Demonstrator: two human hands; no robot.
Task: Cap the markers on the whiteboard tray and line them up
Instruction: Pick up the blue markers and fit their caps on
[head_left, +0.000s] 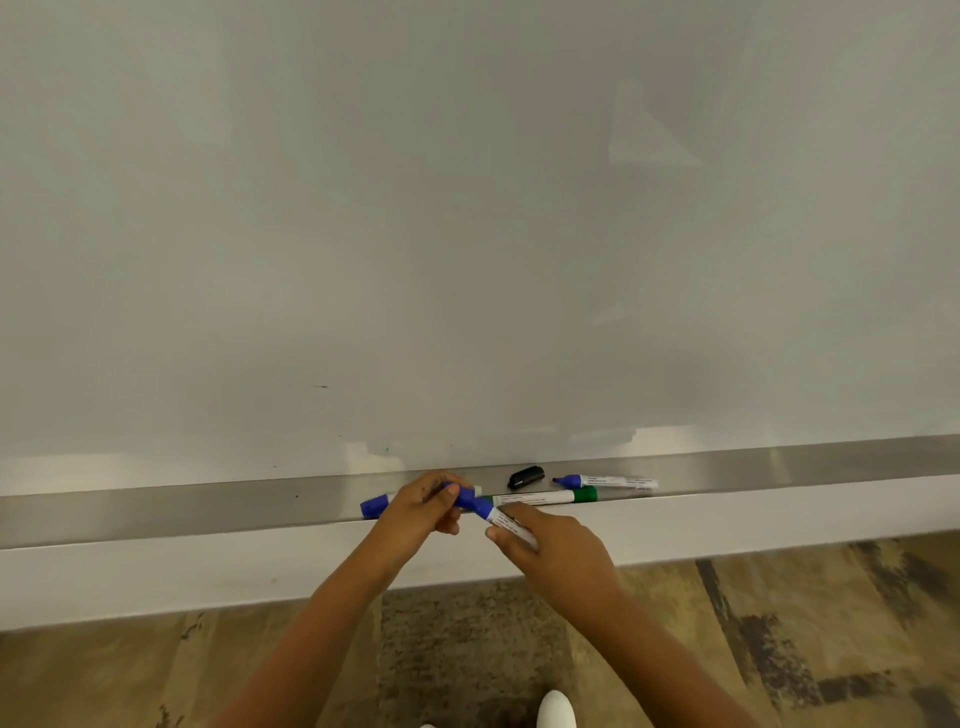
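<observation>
I am holding a blue marker (506, 524) just above the metal whiteboard tray (208, 512), my right hand (561, 558) gripping its white barrel, my left hand (423, 506) pinching its blue cap (466, 498). Beyond lie a green marker (545, 497), an uncapped blue marker (608, 481) and a black cap (525, 476).

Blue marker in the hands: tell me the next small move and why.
Probably push the blue cap fully home, then lay the marker on the tray. The left hand pinches the cap, the right hand grips the white barrel, and the two already meet. Whether the cap has clicked shut cannot be told.
</observation>
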